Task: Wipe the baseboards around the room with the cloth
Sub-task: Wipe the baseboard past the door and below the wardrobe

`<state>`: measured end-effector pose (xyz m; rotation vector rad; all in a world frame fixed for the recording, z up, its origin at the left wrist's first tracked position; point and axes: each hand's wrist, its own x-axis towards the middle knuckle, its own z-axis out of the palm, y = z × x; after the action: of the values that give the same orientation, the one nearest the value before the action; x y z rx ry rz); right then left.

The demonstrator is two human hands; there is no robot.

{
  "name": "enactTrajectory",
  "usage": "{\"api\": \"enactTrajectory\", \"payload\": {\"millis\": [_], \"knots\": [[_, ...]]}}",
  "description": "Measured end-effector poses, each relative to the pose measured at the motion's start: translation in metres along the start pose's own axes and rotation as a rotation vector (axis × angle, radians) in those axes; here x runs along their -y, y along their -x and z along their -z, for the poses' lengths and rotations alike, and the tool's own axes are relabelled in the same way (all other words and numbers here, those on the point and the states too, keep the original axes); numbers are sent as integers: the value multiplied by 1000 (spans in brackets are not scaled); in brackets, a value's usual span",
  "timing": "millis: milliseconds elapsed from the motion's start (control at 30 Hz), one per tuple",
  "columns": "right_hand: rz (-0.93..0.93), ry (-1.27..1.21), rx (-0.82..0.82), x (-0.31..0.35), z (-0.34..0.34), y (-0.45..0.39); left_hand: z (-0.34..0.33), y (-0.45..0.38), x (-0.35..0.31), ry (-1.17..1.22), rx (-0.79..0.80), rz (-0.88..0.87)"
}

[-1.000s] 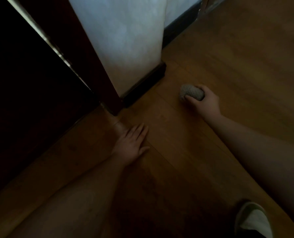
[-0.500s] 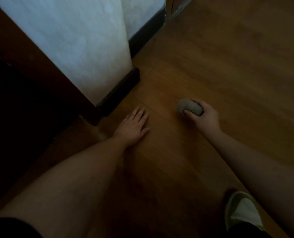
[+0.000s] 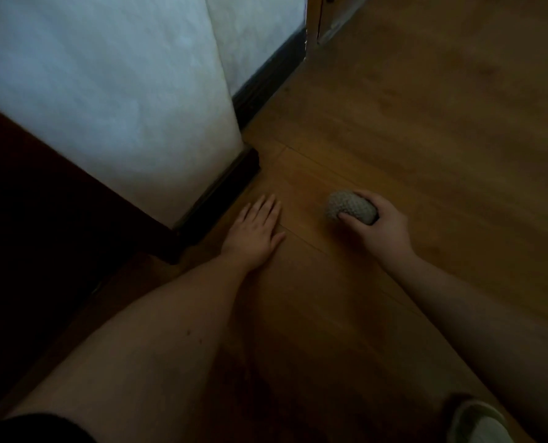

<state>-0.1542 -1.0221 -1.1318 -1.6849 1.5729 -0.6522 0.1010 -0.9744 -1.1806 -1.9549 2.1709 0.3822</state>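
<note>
The person appears to be between strokes, crouched low at an outside corner of the wall and not yet wiping: the cloth (image 3: 352, 207) is on the floor (image 3: 426, 129), apart from any baseboard. The right hand (image 3: 379, 227) grips it from above, fingers and thumb curled round it so that it is bunched into a tight rounded wad, grey and coarsely knitted or waffle-textured, with most of its bulk sticking out ahead of the knuckles. The left hand (image 3: 255, 231) lies flat on the floor with its fingers straight and close together, seemingly bracing the person's weight; its fingertips point toward the short dark baseboard (image 3: 221, 193) that runs just ahead and to the left of it. A second run of dark baseboard (image 3: 266, 78) leads away beyond the corner, well ahead of both hands. The likely next move is to carry the wad forward and to the left, press it against the face of the nearer strip beside the left hand, and draw it along to the corner. That calls for turning the cloth so that its exposed side meets the upright face, not the floor. The light is dim, so dust on the strips cannot be judged.
</note>
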Motion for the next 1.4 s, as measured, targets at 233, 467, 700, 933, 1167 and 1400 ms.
{"api": "enactTrajectory", "payload": {"millis": [233,467,700,933,1167,1400], "knots": [[30,-62,-44,7,-16,-43,1,-45,-17,190,-107,97],[125,-113,10,26,-44,-95,0,-64,-11,174,-188,145],[167,-176,104,51,-91,-164,5,-75,-8,195,-196,111],[273,-132,403,81,-134,-213,3,-74,-8,150,-128,147],[351,-121,427,94,-157,-227,7,-71,-8,155,-158,129],[428,-92,391,83,-153,-247,6,-73,-4,187,-157,101]]}}
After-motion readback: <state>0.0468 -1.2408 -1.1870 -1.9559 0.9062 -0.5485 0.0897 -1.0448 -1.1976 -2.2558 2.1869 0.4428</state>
